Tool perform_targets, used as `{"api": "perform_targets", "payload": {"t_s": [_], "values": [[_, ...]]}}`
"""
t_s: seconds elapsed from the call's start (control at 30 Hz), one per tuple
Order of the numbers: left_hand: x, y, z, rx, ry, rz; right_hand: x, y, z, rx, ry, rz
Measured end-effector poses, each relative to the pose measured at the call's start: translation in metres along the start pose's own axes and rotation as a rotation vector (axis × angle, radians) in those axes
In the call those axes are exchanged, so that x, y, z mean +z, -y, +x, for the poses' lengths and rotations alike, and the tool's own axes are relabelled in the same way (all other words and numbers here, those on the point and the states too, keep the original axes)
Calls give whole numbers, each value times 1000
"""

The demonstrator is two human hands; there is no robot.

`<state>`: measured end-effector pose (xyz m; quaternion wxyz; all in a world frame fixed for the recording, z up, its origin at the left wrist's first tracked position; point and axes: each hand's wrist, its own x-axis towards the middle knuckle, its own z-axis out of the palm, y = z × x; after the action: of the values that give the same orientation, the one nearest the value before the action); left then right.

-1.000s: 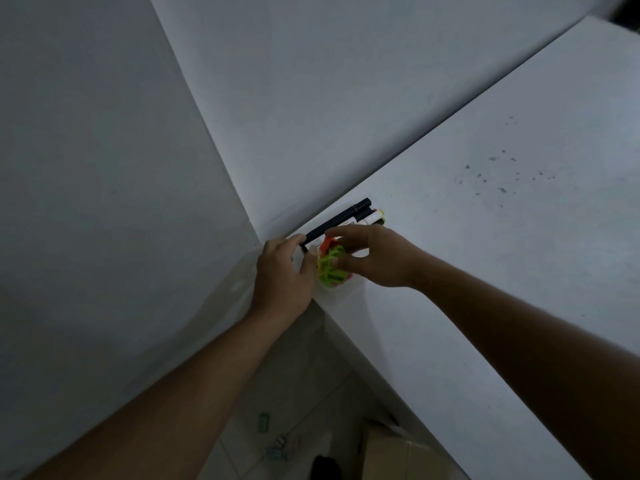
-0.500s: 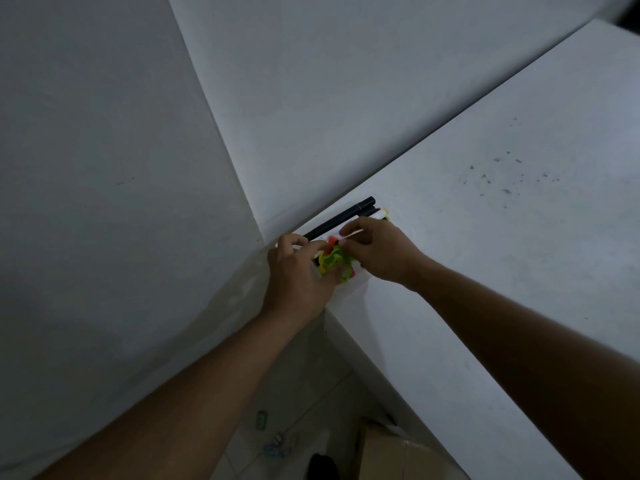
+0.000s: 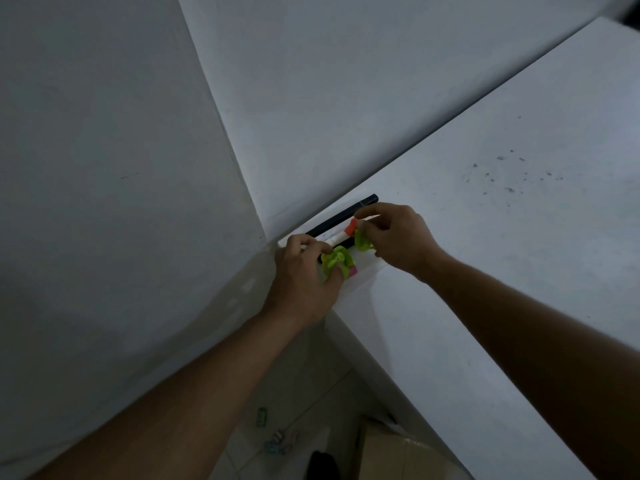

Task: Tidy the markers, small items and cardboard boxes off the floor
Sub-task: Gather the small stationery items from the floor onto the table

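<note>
Down at the far corner of the white table (image 3: 485, 271), where it meets the two walls (image 3: 329, 98), both my hands are busy with small items. My left hand (image 3: 304, 275) rests at the table's corner edge, fingers curled over a lime-green plastic piece (image 3: 337, 258); a bit of pink shows at its lower right side, just under my fingertips. How firmly I have it I cannot tell, but my fingers are closed around it and touching it. My right hand (image 3: 398, 240) sits just beside, to the right, with thumb and forefinger pinched together on a second lime-green piece (image 3: 363, 242), held at the table surface. The two green pieces are near each other but apart, each under its own hand.

Behind my hands, against the back wall, lie the markers: a long black marker (image 3: 346, 214) runs along the wall line, and a white marker with an orange-red cap (image 3: 343, 235) lies beside it, its cap end just touching my right fingertips.

Below the table edge, on the tiled floor (image 3: 311, 393), some small items (image 3: 277, 441) are scattered near a small green thing (image 3: 262, 417), and a cardboard box (image 3: 391, 452) stands close to the table's side.
</note>
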<state>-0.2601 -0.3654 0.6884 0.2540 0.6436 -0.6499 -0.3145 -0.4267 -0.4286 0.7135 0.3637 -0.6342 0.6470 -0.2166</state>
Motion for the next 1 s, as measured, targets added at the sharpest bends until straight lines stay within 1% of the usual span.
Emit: {"api": "perform_targets", "payload": {"t_s": [0.07,0.13,0.23,0.3,0.47,0.7,0.83,0.9,1.0], "values": [[0,0,1,0,-14,7,-8,-6,4,7,28,-87],[0,1,2,-6,-36,10,-12,-8,8,-5,103,-183],[0,2,2,5,-28,8,-12,-3,12,-88,231,-381],[0,4,1,14,-22,-4,-7,1,12,-130,273,-472],[0,5,1,12,-27,-2,-5,-2,7,-123,294,-492],[-1,6,2,14,-15,-19,2,-10,0,-143,179,-365],[-2,6,1,16,-14,-35,3,-12,-3,-172,121,-366],[-2,6,0,22,-9,-39,2,-13,-3,-177,106,-372],[-3,7,-2,32,-7,-45,3,-12,-6,-151,127,-351]]}}
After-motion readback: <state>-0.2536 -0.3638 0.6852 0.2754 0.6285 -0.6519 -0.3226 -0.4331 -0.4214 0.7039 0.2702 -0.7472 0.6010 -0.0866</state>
